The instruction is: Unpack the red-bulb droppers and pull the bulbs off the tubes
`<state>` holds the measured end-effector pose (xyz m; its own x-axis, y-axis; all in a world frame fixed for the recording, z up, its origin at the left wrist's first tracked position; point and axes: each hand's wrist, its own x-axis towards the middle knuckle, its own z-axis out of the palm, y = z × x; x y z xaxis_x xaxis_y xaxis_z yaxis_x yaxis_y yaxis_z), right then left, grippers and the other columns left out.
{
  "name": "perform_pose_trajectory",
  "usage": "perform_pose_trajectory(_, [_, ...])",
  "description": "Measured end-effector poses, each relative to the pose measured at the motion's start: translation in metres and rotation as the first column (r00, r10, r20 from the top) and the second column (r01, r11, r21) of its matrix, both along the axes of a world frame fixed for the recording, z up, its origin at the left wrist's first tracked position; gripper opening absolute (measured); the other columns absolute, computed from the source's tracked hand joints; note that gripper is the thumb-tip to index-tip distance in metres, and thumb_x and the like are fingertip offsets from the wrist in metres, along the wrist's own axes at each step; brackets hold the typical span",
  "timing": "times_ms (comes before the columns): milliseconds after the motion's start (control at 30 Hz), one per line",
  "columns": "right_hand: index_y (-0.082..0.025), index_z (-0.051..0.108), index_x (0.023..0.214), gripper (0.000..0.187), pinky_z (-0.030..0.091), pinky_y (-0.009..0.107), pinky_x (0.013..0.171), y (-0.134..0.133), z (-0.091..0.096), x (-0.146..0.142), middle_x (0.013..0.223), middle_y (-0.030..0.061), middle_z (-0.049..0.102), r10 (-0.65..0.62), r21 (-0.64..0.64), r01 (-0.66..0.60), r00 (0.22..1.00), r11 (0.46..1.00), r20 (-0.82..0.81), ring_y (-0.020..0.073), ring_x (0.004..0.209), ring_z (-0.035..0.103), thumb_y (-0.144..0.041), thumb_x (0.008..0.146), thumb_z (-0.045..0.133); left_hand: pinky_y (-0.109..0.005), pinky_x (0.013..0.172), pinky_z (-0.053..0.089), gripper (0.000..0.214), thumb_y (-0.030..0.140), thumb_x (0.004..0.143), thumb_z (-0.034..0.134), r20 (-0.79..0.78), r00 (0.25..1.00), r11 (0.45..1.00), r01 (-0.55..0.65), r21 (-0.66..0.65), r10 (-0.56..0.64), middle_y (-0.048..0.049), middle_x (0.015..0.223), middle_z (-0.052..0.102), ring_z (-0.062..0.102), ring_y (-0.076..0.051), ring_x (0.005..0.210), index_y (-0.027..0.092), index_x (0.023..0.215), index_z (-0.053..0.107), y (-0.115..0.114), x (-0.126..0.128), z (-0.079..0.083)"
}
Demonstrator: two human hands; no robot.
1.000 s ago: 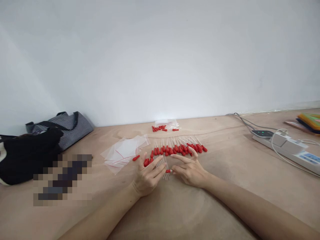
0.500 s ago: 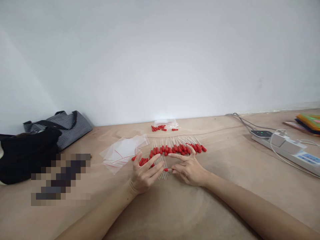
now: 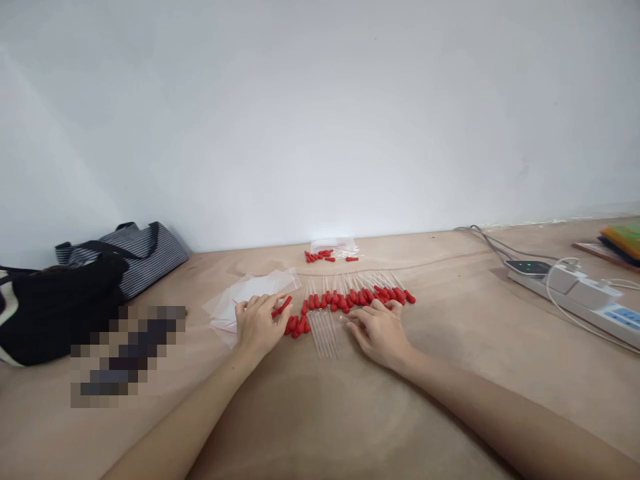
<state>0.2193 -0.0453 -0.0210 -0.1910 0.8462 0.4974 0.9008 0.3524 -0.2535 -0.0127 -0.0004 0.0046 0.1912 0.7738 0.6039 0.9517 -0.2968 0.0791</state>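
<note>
Pinched between the fingertips of my left hand [image 3: 261, 325] is a red rubber bulb [image 3: 284, 305]. Below it is a small pile of loose red bulbs [image 3: 299, 327]. My right hand [image 3: 383, 332] has its fingers curled together, with the end of a clear tube [image 3: 344, 319] showing at the tips; the rest of the tube is hidden. Between the hands several bare clear tubes [image 3: 325, 335] lie side by side. Beyond them is a row of droppers [image 3: 340, 301], red bulbs toward me and thin tubes pointing to the wall.
Clear zip bags [image 3: 245, 293] are spread beyond my left hand. More red bulbs [image 3: 318, 255] lie by a bag near the wall. A striped bag [image 3: 155, 257] and black bag [image 3: 60, 310] stand left; a power strip [image 3: 600, 313] with cables lies right.
My hands have moved apart: the left went left to the loose bulbs, the right shifted slightly up. The red bulb and clear tube joined between them have gone from that spot.
</note>
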Motion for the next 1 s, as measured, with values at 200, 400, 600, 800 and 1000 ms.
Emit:
perform_pose_trajectory(200, [-0.020,0.057,0.089,0.021,0.017,0.032,0.070,-0.001,0.000,-0.022,0.080,0.0036,0.065,-0.100,-0.160,0.093,0.994,0.983,-0.041,0.0182,0.082,0.049,-0.016,0.072,0.046,-0.037,0.075,0.029,0.027,0.046,0.073,0.047,0.047,0.998,0.969,-0.031,-0.247,0.044,0.0000,0.070,0.067,0.057,-0.022,0.077,0.026,0.084,0.063,0.006,-0.005,0.001])
perform_pose_trajectory(400, [-0.017,0.054,0.086,0.018,0.017,0.033,0.068,0.005,0.009,-0.036,0.078,0.0066,0.065,-0.124,-0.226,0.155,0.982,0.962,0.142,0.0202,0.078,0.054,-0.015,0.070,0.045,-0.039,0.075,0.030,0.029,0.048,0.074,0.046,0.094,0.994,0.952,-0.026,-0.305,0.057,0.0004,0.069,0.067,0.057,-0.022,0.076,0.026,0.078,0.065,0.005,-0.006,0.005])
perform_pose_trajectory(600, [-0.014,0.051,0.080,0.013,0.017,0.032,0.065,0.009,0.013,-0.042,0.068,0.0068,0.064,-0.140,-0.196,0.168,0.979,0.966,0.145,0.0196,0.063,0.057,-0.012,0.069,0.045,-0.042,0.073,0.030,0.022,0.038,0.072,0.048,0.032,0.999,0.955,-0.019,-0.296,0.030,-0.0028,0.075,0.065,0.054,-0.025,0.082,0.026,0.068,0.065,0.006,-0.004,0.010])
perform_pose_trajectory(800, [-0.018,0.053,0.090,0.014,0.020,0.030,0.068,-0.001,0.007,-0.025,0.074,0.0011,0.064,0.029,-0.154,-0.042,0.996,0.987,-0.085,0.0159,0.076,0.055,-0.024,0.079,0.047,-0.043,0.073,0.030,0.025,0.042,0.068,0.049,-0.046,0.998,0.919,-0.052,-0.390,0.037,-0.0061,0.077,0.062,0.051,-0.028,0.086,0.025,0.058,0.065,0.017,0.015,0.013])
perform_pose_trajectory(1000, [-0.024,0.059,0.095,0.033,0.024,0.034,0.072,-0.009,0.007,0.011,0.088,0.0020,0.061,0.291,-0.149,-0.291,0.957,0.945,-0.024,0.0177,0.083,0.048,-0.047,0.071,0.057,-0.046,0.074,0.031,0.025,0.043,0.061,0.053,-0.056,0.996,0.844,-0.089,-0.529,0.070,-0.0081,0.068,0.064,0.053,-0.033,0.087,0.023,0.054,0.065,0.036,0.029,0.018])
